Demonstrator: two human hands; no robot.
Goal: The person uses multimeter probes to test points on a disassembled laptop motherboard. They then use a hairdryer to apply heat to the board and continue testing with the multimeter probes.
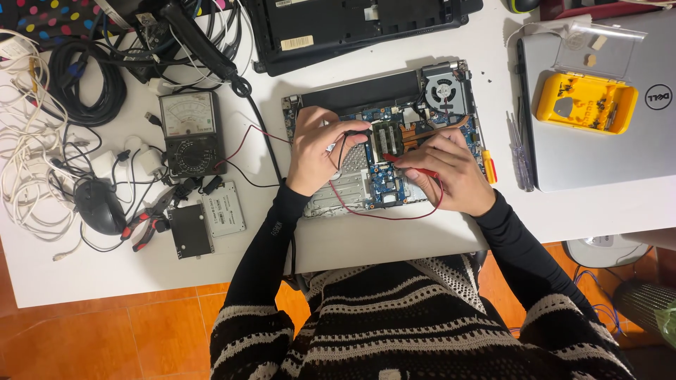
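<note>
— While both hands work mid-frame, what's held?
— Left hand (318, 149): grip pinching the black probe (362, 131); right hand (451, 172): pinching the red probe (405, 163), over the opened laptop's blue circuit board (384, 179) on the white counter (394, 236).

We take this for a home electronics repair bench. We see a white tabletop (394, 239) over orange floor tiles (162, 324), strewn with the tools of the trade: a black analogue multimeter with a needle dial (188, 132), red-handled pliers (144, 226), a yellow plastic screw tray (586, 103), tangled black and white cables (49, 112), and an opened laptop with its blue circuit board and cooling fan bared (386, 141). A closed silver laptop (598, 155) lies beside it.
</note>
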